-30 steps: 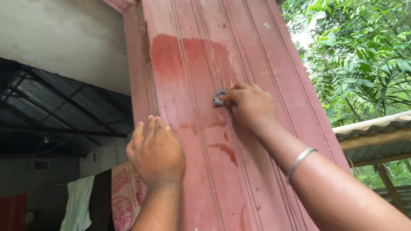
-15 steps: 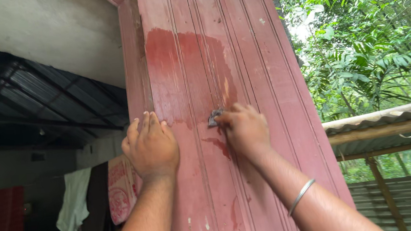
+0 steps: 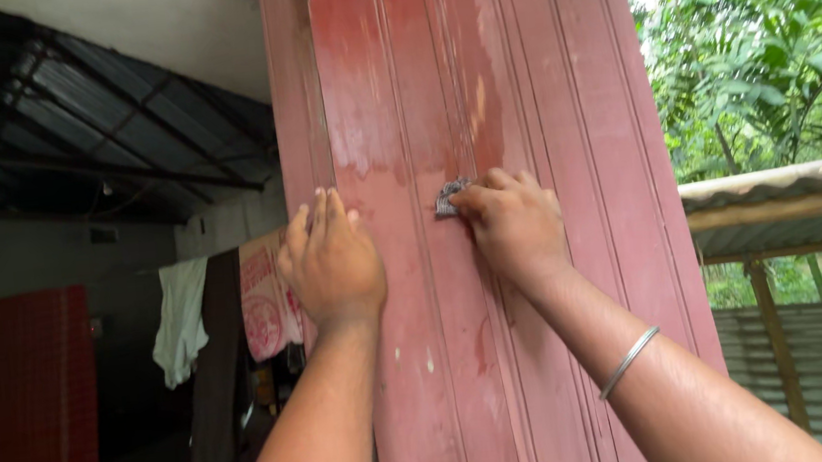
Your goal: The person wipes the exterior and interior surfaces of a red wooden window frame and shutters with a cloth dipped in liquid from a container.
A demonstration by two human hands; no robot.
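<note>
A tall red grooved wooden door [image 3: 584, 144] fills the middle of the view. Its upper part carries a darker wet patch [image 3: 366, 75]. My right hand [image 3: 513, 223] presses a small grey scrubbing pad [image 3: 448, 198] against the boards just below that patch; a silver bangle [image 3: 628, 361] sits on that forearm. My left hand [image 3: 331, 264] lies flat with fingers together on the door's left edge, holding nothing.
Left of the door is a dim room with a corrugated metal roof [image 3: 99, 120], a red panel [image 3: 15, 400] and cloths hanging on a line [image 3: 183, 318]. To the right stand green trees [image 3: 775, 45] and a low corrugated shelter roof [image 3: 788, 185].
My right hand has slid the pad down the door from inside the wet patch to just below it. The view has shifted down; the left hand stays on the door edge.
</note>
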